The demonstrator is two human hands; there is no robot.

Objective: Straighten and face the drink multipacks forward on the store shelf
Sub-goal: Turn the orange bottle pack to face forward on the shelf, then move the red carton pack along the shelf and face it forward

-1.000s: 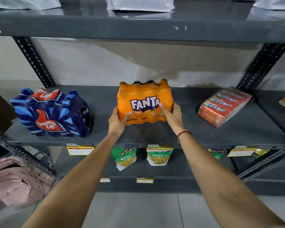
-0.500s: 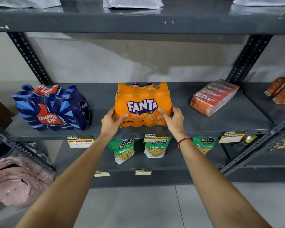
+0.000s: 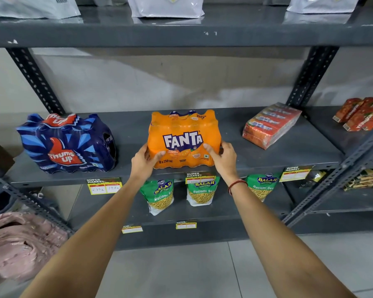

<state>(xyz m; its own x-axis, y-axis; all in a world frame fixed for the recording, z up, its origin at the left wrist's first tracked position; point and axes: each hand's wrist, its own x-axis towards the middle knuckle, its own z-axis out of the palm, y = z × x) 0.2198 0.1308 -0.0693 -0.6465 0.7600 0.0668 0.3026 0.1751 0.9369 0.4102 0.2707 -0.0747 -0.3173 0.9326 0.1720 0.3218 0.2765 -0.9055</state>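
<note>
An orange Fanta multipack stands upright at the front edge of the grey middle shelf, its logo facing me. My left hand grips its lower left corner, thumb across the front. My right hand holds its lower right corner the same way. A blue Thums Up multipack stands on the same shelf to the left, turned slightly so its right end shows. A red shrink-wrapped multipack lies angled on the right of the shelf.
Green Balaji snack bags stand on the shelf below, behind yellow price tags. White bags sit on the top shelf. Red cartons lie on the adjoining rack at right. Pink fabric lies at lower left.
The Fanta pack has come forward to the shelf's front edge and turned squarer to me, with both hands still on its lower corners. My view has shifted slightly.
</note>
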